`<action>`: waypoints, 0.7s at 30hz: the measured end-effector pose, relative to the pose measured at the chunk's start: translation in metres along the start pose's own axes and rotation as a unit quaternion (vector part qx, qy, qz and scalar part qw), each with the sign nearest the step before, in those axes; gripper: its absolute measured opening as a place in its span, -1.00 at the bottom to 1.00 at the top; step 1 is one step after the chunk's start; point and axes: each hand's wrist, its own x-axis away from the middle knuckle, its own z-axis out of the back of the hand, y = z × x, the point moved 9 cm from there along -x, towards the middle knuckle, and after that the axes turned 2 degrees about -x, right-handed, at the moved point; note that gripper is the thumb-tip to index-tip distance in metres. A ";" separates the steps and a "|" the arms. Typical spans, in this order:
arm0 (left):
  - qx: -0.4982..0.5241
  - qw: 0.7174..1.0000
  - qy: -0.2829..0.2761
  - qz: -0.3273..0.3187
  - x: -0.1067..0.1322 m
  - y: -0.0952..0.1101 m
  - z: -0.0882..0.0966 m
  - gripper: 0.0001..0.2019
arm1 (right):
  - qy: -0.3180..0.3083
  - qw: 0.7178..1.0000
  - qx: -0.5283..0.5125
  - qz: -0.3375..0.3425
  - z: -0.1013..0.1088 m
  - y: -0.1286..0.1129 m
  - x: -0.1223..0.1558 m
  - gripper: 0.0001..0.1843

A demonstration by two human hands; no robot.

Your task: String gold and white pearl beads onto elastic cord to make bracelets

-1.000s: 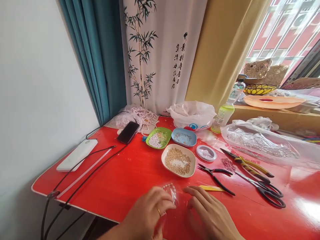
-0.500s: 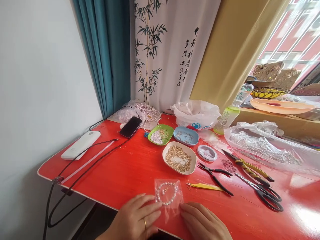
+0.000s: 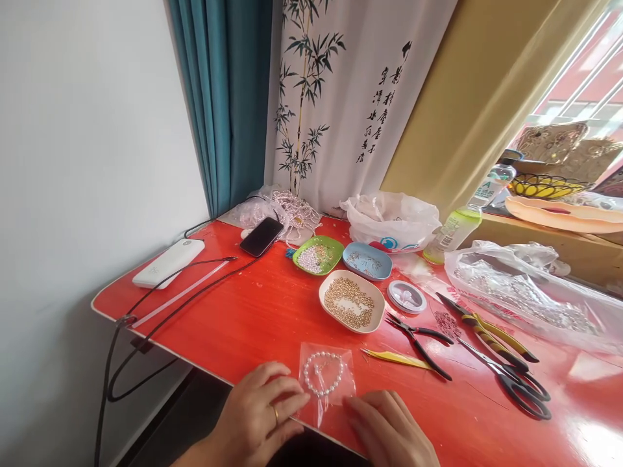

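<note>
A small clear plastic bag lies near the table's front edge. Inside it is a round pearl bracelet, with a small dangling piece visible within the loop. My left hand is at the bag's lower left, fingers bent and thumb near the index finger, closed on the bag's edge. A gold ring circles one of its fingers. At the lower right corner, my right hand has its fingers pressed together on the plastic; its thumb is hidden. The bag's lower end shines between the hands.
Beyond the bag stand a cream dish of gold beads, a green dish and a blue dish. To the right lie yellow tweezers, black pliers, scissors and larger pliers. A phone and power bank are left.
The view has shifted, so most things sit a little farther right in the picture. My hands have moved slightly left and stay at the bag's lower corners.
</note>
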 end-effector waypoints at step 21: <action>0.090 0.969 -0.007 0.231 -0.004 -0.024 -0.002 -0.83 | 0.003 0.986 0.028 -0.167 0.001 0.017 0.002 -0.58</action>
